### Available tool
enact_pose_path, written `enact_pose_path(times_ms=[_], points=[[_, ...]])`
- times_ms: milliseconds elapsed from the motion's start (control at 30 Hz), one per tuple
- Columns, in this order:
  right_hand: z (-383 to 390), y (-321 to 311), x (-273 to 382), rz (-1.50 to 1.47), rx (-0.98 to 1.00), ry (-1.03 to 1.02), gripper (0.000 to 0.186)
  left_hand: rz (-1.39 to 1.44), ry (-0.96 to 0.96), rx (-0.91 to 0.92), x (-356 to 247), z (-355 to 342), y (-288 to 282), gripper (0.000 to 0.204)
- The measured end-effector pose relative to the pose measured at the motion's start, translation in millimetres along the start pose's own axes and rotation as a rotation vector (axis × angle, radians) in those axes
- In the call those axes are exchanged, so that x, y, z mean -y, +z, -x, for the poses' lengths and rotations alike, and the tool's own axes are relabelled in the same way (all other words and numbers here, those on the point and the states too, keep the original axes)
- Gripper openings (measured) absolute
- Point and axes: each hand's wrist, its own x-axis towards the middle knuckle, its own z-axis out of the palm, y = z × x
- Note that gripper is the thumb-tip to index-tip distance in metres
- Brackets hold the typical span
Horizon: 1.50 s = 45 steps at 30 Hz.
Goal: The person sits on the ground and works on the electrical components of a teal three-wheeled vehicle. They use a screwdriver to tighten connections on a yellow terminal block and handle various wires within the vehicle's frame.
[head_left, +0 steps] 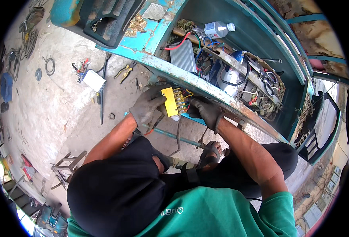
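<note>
A yellow box with a row of screw terminals (171, 102), perhaps a small electrical module, is between my hands, in front of the blue metal compartment's edge. My left hand (146, 103), in a grey glove, grips its left side with the thumb lying on the yellow face. Thin coloured wires (188, 93) run to the terminals on the right. At that terminal side, my right hand (206, 111), also gloved, has its fingers curled in close to the wires. What lies between its fingertips is hidden.
A rusty blue compartment (230, 87) ahead holds a finned silver box (183, 56), a plastic bottle (218, 29), scissors (268, 83) and tangled wires. On the floor to the left lie yellow-handled pliers (125, 73), a white box with wires (94, 80) and a dark rod (103, 93).
</note>
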Motion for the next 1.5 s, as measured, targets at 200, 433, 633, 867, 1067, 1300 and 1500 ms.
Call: enact_pose_path(times_ms=[200,433,633,867,1067,1300,1500], points=[[-19.7,-0.8,-25.4,-0.234,0.130,0.037,0.035,-0.067,-0.059,-0.099,12.4,-19.7,7.3,0.050],[-22.9,0.4,-30.7,-0.186,0.120,0.123,0.035,-0.192,-0.015,-0.186,24.0,-20.9,15.9,0.045],[-25.0,1.0,-32.6,-0.178,0.110,0.144,0.035,-0.127,-0.064,-0.155,28.3,-23.7,1.8,0.046],[-19.9,2.8,-26.1,-0.150,0.103,0.148,0.037,-0.058,-0.027,-0.195,11.7,-14.2,1.8,0.047],[-14.4,5.3,-22.4,-0.122,0.117,0.195,0.039,-0.060,-0.006,-0.247,4.6,-19.0,-15.6,0.047],[-10.8,7.3,-19.4,-0.160,0.125,0.215,0.041,-0.123,-0.048,-0.184,12.2,-21.9,6.3,0.045],[-17.8,4.2,-29.0,-0.201,0.162,0.202,0.041,-0.153,-0.037,-0.190,21.4,-22.5,15.7,0.045]])
